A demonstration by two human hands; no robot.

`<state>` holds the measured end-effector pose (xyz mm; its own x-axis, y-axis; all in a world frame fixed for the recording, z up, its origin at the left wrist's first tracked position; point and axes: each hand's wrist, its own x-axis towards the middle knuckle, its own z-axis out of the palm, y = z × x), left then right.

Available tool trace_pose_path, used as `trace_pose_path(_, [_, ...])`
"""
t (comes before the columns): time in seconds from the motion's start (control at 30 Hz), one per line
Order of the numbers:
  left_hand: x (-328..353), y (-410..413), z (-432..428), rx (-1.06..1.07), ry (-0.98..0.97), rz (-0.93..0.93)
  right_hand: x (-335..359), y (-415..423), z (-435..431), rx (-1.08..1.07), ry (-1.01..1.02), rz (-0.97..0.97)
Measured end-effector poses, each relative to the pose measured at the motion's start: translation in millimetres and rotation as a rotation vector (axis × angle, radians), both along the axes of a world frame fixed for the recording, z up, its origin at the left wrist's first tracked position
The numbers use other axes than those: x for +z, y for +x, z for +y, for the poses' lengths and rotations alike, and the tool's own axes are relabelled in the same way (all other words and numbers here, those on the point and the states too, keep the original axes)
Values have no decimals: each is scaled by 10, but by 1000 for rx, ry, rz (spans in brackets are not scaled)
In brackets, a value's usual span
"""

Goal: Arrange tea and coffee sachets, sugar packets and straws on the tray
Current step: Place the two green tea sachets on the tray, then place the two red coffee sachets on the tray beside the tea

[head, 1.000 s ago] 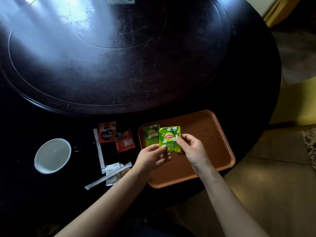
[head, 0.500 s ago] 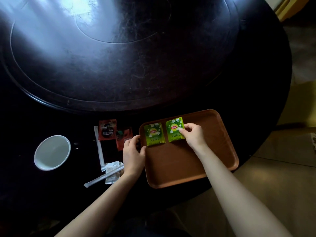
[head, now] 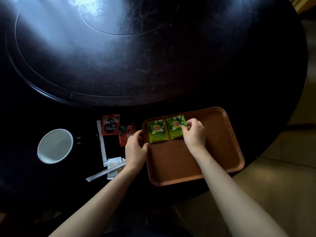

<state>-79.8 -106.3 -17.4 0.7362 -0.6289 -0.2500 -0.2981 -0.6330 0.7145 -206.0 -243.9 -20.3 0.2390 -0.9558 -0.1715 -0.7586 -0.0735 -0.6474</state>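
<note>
Head view. Tray (head: 222, 151), brown, rectangular, at near edge of dark round tabletop (head: 153, 65). Two green sachets lie flat side by side in its far-left corner, each with a red-and-yellow "Lipton" roundel: left sachet (head: 158, 131), right sachet (head: 176, 127). Right hand (head: 195, 132) curled, fingertips pinching right sachet's right edge. Left hand (head: 136, 147) half closed, gripping tray's left rim. On tabletop left of tray: red sachet reading "NESCAFE" (head: 110, 124), second red sachet (head: 125, 135) beside it with label unreadable, two paper-wrapped straws (head: 101, 144), pale sugar packets (head: 113, 164) under the lower straw. White cup (head: 54, 146) further left.
</note>
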Motion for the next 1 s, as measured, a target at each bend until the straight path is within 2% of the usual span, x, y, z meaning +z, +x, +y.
trace_pose_path(0.8, [27, 107, 71, -1, -38, -21, 58, 42, 193, -67, -79, 32])
trace_pose_path(0.9, [82, 325, 155, 54, -48, -87, 181, 187, 294, 1, -162, 17])
trace_pose_path(1.0, [118, 676, 244, 147, -25, -146, 295, 480, 489, 248, -258, -7])
